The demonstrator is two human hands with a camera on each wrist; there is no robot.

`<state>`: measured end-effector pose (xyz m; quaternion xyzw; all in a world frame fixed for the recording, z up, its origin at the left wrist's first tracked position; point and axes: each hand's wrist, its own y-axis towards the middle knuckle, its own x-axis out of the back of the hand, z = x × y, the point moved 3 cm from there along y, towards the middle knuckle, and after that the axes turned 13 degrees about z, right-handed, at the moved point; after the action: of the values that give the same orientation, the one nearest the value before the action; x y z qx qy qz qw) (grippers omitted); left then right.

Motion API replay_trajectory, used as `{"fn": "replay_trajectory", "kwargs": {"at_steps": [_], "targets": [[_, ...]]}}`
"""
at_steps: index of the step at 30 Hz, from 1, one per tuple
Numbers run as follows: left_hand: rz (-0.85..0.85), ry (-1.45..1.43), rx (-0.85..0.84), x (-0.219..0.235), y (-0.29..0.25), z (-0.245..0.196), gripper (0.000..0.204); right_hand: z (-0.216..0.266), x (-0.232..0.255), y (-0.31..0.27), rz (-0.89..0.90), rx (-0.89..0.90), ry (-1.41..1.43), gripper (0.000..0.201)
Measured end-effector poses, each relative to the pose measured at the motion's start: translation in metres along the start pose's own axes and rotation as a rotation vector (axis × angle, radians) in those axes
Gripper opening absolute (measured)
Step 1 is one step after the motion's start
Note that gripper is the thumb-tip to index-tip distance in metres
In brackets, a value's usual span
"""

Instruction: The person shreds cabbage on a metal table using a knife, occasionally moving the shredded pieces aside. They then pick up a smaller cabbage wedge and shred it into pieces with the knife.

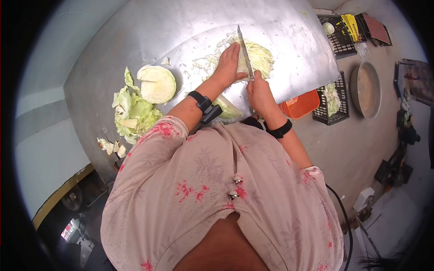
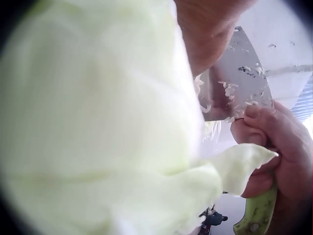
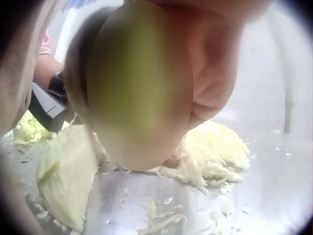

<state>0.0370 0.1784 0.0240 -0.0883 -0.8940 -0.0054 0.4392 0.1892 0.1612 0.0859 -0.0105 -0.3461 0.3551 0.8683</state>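
Note:
Fingers extended, the left hand (image 1: pixel 227 65) (image 2: pixel 208 32) lies against shredded cabbage (image 1: pixel 260 58) (image 3: pixel 215 152), beside the blade of a broad knife (image 1: pixel 245 52) (image 2: pixel 239 81). The right hand (image 1: pixel 261 92) (image 2: pixel 286 142) (image 3: pixel 215 63) grips the knife's green handle, its fingers curled round it. Cabbage shreds cling to the blade in the left wrist view. A cut cabbage wedge (image 1: pixel 226 108) (image 3: pixel 68 176) rests close to the person's body, below the left hand. Pale cabbage (image 2: pixel 98 112) fills much of the left wrist view and hides part of the work.
A halved cabbage (image 1: pixel 157 84) and loose outer leaves (image 1: pixel 131 113) lie left on the metal table (image 1: pixel 108 49), with stem pieces (image 1: pixel 108 147) near its edge. At the right are an orange container (image 1: pixel 302 104), black crates (image 1: pixel 337 117) and a round metal basin (image 1: pixel 366 90).

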Motion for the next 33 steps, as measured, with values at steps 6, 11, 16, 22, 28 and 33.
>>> {"fn": "replay_trajectory", "kwargs": {"at_steps": [6, 11, 16, 22, 28, 33], "targets": [[-0.013, 0.025, -0.016, -0.001, -0.002, 0.001, 0.106, 0.002, 0.008, -0.013, 0.059, -0.087, -0.030, 0.018], [-0.025, 0.045, -0.004, -0.002, -0.002, -0.002, 0.105, -0.004, -0.003, 0.015, 0.032, -0.023, -0.088, 0.016], [-0.025, 0.033, -0.025, -0.002, -0.003, 0.001, 0.106, -0.003, 0.003, 0.024, 0.065, -0.037, -0.071, 0.018], [-0.037, 0.029, -0.037, -0.004, -0.004, 0.001, 0.105, -0.011, 0.005, -0.008, 0.121, -0.076, -0.064, 0.020], [-0.030, 0.070, -0.009, -0.007, -0.002, 0.002, 0.104, -0.025, -0.013, 0.039, 0.053, -0.065, -0.070, 0.021], [-0.017, 0.043, -0.013, -0.006, -0.002, 0.006, 0.105, -0.033, -0.012, 0.045, 0.048, -0.072, -0.018, 0.021]]}}
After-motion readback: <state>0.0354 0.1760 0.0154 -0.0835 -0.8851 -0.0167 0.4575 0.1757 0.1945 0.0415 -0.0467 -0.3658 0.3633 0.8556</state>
